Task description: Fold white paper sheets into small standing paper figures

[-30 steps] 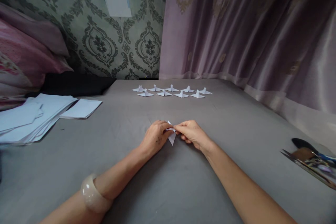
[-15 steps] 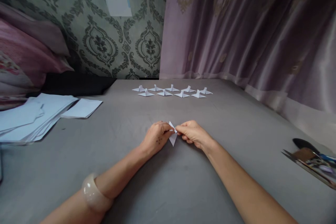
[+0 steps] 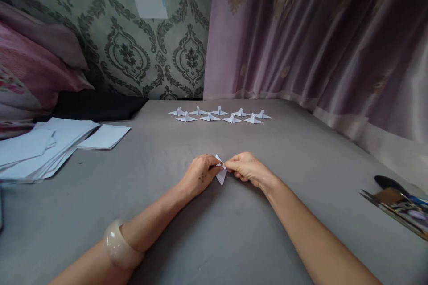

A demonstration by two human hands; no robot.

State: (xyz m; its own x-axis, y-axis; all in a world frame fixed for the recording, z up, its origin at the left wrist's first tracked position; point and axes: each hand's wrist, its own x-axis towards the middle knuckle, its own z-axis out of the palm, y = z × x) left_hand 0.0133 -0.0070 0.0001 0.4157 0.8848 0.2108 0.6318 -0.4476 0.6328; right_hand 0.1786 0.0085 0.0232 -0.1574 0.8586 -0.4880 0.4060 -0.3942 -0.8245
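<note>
A small white folded paper piece [image 3: 220, 176] sits between my two hands on the grey sheet [image 3: 234, 231]. My left hand [image 3: 199, 174] pinches it from the left, fingers closed on its upper part. My right hand [image 3: 246, 169] pinches the same piece from the right at its top. A pointed corner of the paper hangs down below the fingers. My left wrist wears a pale bangle [image 3: 118, 246].
Several finished folded paper shapes [image 3: 220, 115] stand in two rows farther back. A stack of white paper sheets [image 3: 50, 144] lies at the left. Scissors and a printed sheet [image 3: 397, 205] lie at the right edge. Pillows [image 3: 30, 71] are at far left, a curtain [image 3: 317, 44] at the right.
Both hands stay on the paper piece with only slight finger shifts; the piece's lower point sits a little more to the right.
</note>
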